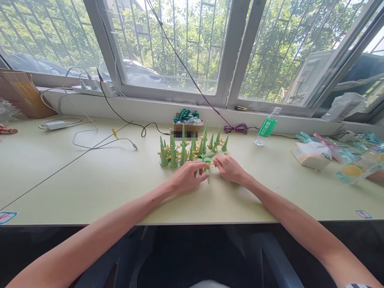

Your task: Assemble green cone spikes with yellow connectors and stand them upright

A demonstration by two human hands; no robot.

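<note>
My left hand (187, 176) curls its thumb and fingers around a green cone-shaped plastic piece (209, 176) that points down towards the table's front edge. My right hand (230, 169) is closed in a pinch on a small yellow peg (211, 164) at the side of that cone; its fingertips hide part of the peg. Just beyond both hands stands a cluster of upright green cones (173, 158), several of them joined by yellow pegs. One more green cone (210, 156) lies on its side between the hands and the cluster.
Behind the cones sits a small box (195, 131) with green plastic wrap. A water bottle (267, 127) stands back right, near a tissue box (310, 157) and several clear bags (360, 160). Cables (99, 144) run across the left of the table (126, 176). A cardboard box (25, 94) is far left.
</note>
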